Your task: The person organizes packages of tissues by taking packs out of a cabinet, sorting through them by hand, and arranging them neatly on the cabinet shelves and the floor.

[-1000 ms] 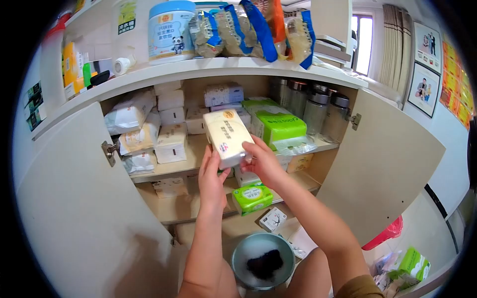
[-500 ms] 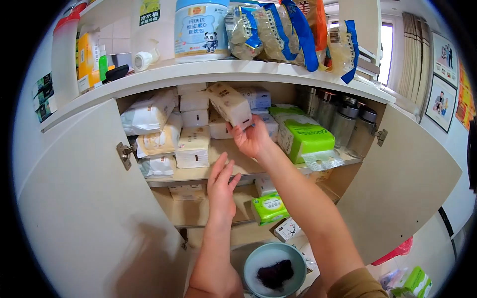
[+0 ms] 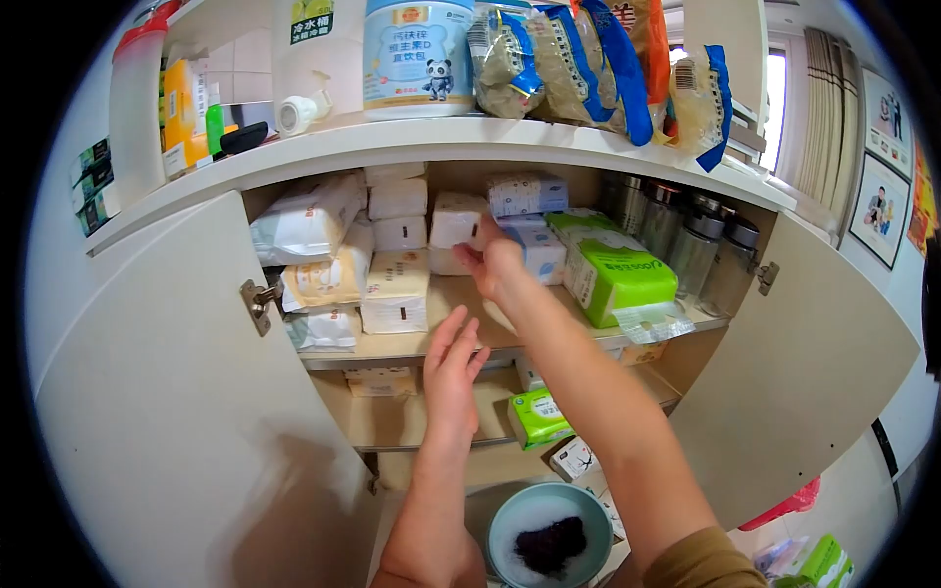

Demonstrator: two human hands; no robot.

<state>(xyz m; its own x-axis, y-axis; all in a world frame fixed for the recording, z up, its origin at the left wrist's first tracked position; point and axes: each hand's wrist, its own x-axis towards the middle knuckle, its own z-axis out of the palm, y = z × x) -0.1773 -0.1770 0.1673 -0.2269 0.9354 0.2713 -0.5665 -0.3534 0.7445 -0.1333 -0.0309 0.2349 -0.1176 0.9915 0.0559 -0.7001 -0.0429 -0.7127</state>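
My right hand [image 3: 495, 263] reaches into the upper shelf, its fingers at the front right edge of a white tissue pack [image 3: 458, 218]. That pack lies level on top of another pack, partly hidden by the hand. My left hand [image 3: 455, 367] hangs in front of the shelf edge, fingers apart and holding nothing. Just left of it stands a cream tissue pack [image 3: 395, 299], with smaller white packs [image 3: 398, 201] stacked behind. To the right of my right hand are blue-and-white packs [image 3: 534, 245] and a large green tissue bundle [image 3: 618, 269].
Open doors [image 3: 186, 392] flank the cabinet. Glass bottles [image 3: 698, 250] stand at the shelf's right end. On the countertop [image 3: 412, 137] are a blue tin [image 3: 417, 59] and bagged food [image 3: 559, 69]. Below, a basin [image 3: 500, 554] holds dark cloth in sudsy water; a green pack [image 3: 539, 419] sits on the lower shelf.
The tissue pack, tilted in my right hand before, now rests level and deeper on the stack. My right hand has moved in with it. The left hand stays open, and the view has shifted slightly.
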